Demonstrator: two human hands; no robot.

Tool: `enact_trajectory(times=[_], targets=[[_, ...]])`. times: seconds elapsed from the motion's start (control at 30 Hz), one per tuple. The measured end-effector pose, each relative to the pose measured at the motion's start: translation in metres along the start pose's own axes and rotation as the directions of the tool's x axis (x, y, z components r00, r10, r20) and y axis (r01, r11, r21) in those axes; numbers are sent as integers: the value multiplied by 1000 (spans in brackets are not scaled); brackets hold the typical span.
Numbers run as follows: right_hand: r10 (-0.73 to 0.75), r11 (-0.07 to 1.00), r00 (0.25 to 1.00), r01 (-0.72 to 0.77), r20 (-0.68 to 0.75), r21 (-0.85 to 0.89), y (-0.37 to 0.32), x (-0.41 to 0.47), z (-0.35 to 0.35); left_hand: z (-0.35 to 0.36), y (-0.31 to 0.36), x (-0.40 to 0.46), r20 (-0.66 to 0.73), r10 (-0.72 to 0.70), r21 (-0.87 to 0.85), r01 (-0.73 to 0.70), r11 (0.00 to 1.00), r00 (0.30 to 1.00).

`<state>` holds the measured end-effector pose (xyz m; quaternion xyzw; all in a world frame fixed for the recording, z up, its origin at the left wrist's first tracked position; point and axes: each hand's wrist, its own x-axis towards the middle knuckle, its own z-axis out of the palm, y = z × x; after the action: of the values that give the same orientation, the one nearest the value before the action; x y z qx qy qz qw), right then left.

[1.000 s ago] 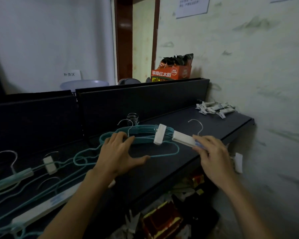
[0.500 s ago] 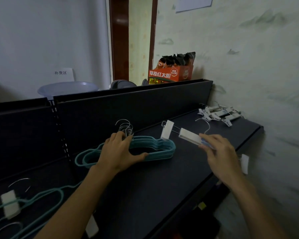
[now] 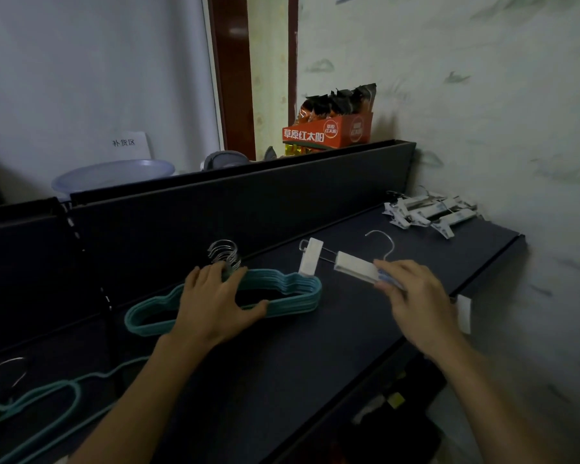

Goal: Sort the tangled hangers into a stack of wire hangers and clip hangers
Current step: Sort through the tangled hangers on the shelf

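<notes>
The left hand (image 3: 215, 303) is resting on the teal stack (image 3: 282, 293) of wire hangers on the dark shelf (image 3: 315, 356); its fingers are lying fairly straight over the far rail, with the thumb spread out along the near rail, so the stack is being pressed rather than gripped. The steel hooks (image 3: 223, 256) of this stack are standing just beyond the left fingertips. The right hand (image 3: 412, 296) is pinching one end of a white clip hanger (image 3: 352, 267) between thumb and curled fingers, holding it just above the shelf. From the right fingertips the hanger is running leftward: its hook is rising just beyond them, and its far clip (image 3: 310, 261) is sitting just beside the right end of the teal stack; whether it touches is unclear. Well beyond the right fingers, against the wall, a pile of clip hangers (image 3: 432, 212) is lying. Below the left wrist, loose teal hangers (image 3: 47, 396) are lying at the shelf's near left.
</notes>
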<state>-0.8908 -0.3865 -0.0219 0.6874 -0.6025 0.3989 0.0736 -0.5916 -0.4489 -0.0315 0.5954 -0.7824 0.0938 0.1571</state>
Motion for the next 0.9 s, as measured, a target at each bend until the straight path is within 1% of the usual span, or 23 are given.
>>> enact_trajectory(times=[0.07,0.13,0.33,0.47,0.57,0.73,0.9], targets=[[-22,1000,1000,22,14,5,16,-2,-6,-1,18,0,-36,-32,-20,31,999,999],[-32,999,999,32,29,2,39,-5,-19,0,45,4,-66,-31,-39,29,999,997],[-22,999,1000,23,19,-39,134,-21,-79,15,164,19,-36,69,-48,-71,996,997],[38,996,999,-35,32,-84,201,-41,-115,33,244,25,-22,122,-105,-124,987,992],[56,991,998,-51,41,-122,242,-48,-137,45,290,35,-2,154,-139,-153,978,988],[71,983,997,-69,7,-171,298,-29,-158,57,337,75,-19,171,-164,-172,971,985],[75,984,997,-69,34,-166,343,12,-137,82,354,130,-6,147,-163,-146,976,989]])
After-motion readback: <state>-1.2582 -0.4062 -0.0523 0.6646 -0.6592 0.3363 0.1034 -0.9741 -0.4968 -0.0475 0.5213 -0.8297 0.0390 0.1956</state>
